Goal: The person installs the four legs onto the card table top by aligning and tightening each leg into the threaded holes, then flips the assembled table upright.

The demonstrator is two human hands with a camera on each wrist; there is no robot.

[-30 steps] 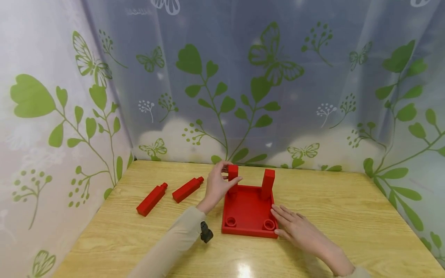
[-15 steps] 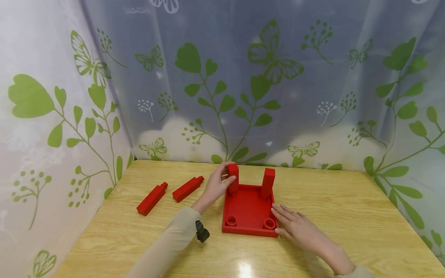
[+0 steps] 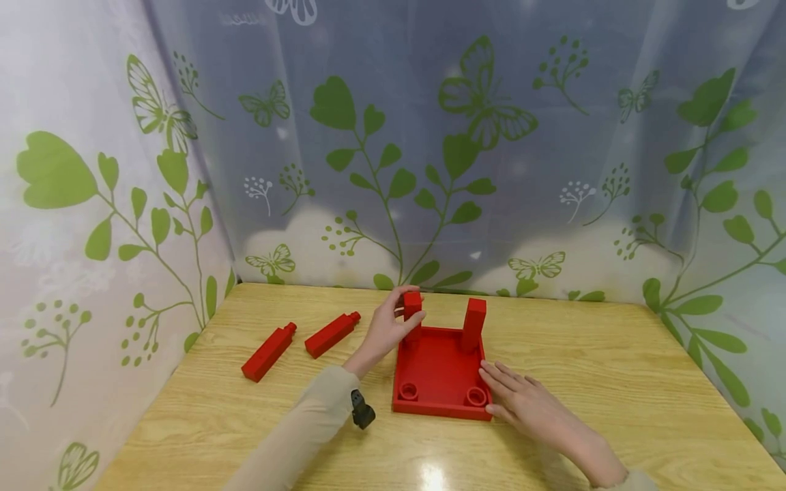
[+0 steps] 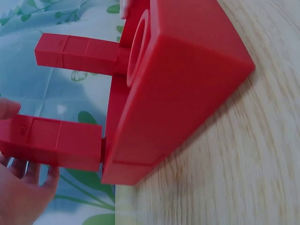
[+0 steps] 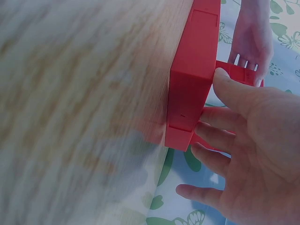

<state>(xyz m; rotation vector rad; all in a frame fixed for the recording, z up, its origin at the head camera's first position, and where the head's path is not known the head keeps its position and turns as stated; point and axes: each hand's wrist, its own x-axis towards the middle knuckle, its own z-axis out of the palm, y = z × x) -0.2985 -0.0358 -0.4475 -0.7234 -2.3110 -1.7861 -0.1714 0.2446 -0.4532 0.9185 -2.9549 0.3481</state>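
Free gap between upright posts [image 3: 473, 326]

Nothing can be read with certainty; a short, small mark [image 4: 23, 130], perhaps digits, stands on the red, square-sided, plastic-looking post [image 4: 70, 143] in the left hand's [image 4: 21, 194] grip, just beside the thumb; a similar tiny inscription [image 4: 61, 43] stands near the free end of the matching red upright pillar [image 4: 91, 54] to the right of the left hand, likewise too small to tell; a single short stroke [image 5: 183, 115] shows on the outer wall of the red, shallow, square tray [image 5: 187, 93], close to the right hand's [image 5: 262, 136] fingers; faint, pale lettering [image 3: 242, 19] stands high on the blue-and-white, leaf-printed fabric curtain [image 3: 393, 41], well beyond the left hand, illegible.
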